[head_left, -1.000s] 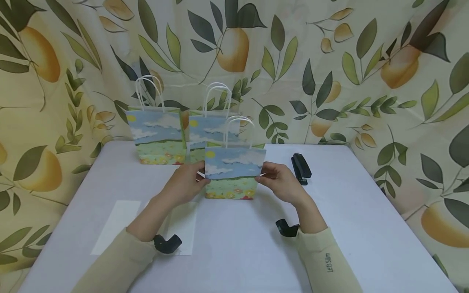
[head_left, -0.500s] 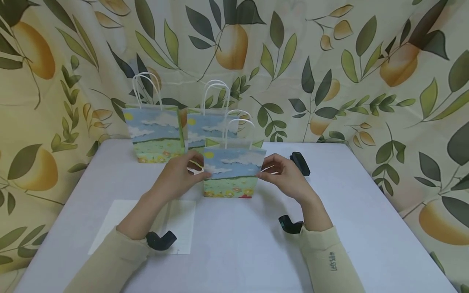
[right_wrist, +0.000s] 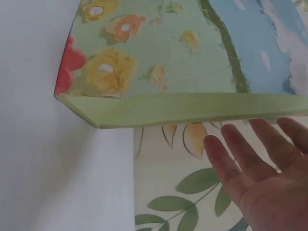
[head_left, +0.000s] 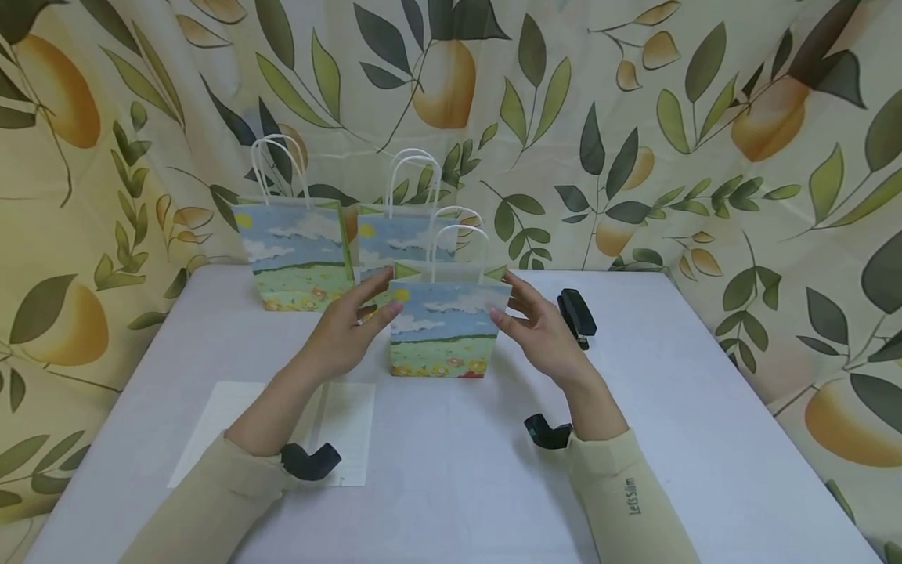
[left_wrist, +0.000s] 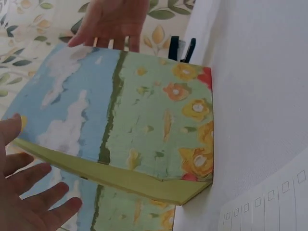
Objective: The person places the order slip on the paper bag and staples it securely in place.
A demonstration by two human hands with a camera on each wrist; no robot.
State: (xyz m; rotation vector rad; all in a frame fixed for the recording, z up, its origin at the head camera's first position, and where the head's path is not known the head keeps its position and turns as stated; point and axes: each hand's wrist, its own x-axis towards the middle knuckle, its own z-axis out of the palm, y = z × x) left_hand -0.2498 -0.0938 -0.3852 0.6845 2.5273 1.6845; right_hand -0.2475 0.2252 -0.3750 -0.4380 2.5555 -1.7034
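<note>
My left hand [head_left: 344, 333], right hand [head_left: 541, 335], fingers spread, flanking a bag [head_left: 445, 329]

It's partly hiding another bag [head_left: 396, 241]; lower-right sleeve [head_left: 620, 501] reading "LetsSlim".

The left sleeve [head_left: 204, 505] and right sleeve [head_left: 599, 486] are beige, the latter with dark lettering [head_left: 632, 497], and black, bent cameras [head_left: 310, 462] jut beside both cuffs [head_left: 257, 464].
</note>
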